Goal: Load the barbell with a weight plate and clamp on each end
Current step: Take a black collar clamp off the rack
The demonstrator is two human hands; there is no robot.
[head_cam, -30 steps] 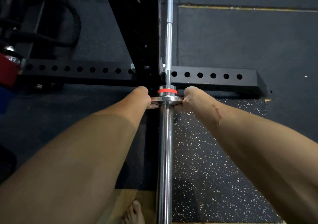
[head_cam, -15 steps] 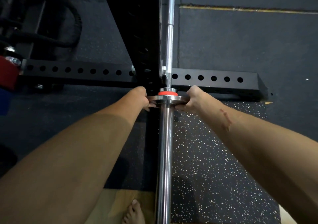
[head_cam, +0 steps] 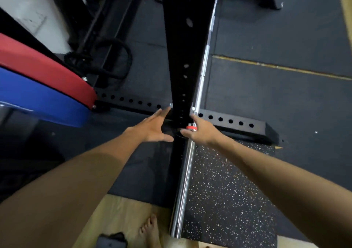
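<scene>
The chrome barbell sleeve [head_cam: 182, 181] runs from the bottom of the view up to its collar, marked by a red ring [head_cam: 189, 127]. The thinner shaft [head_cam: 204, 61] continues beyond, beside a black rack upright [head_cam: 182, 38]. My left hand [head_cam: 152, 127] hovers left of the collar, fingers spread, holding nothing. My right hand [head_cam: 202, 131] is at the collar's right side with fingers loosely spread around the sleeve; the thumb lies across it. The sleeve carries no plate or clamp.
A red plate [head_cam: 45, 70] and a blue plate [head_cam: 43, 103] are stored at the left. The black rack base beam [head_cam: 228, 122] with holes crosses the floor. Black cables [head_cam: 106, 61] lie behind. A bare foot [head_cam: 150, 230] stands on wood flooring near a dark object [head_cam: 112, 241].
Both hands have let go of the collar flange and spread their fingers. The view has swung left and up, bringing the red and blue plates into sight.
</scene>
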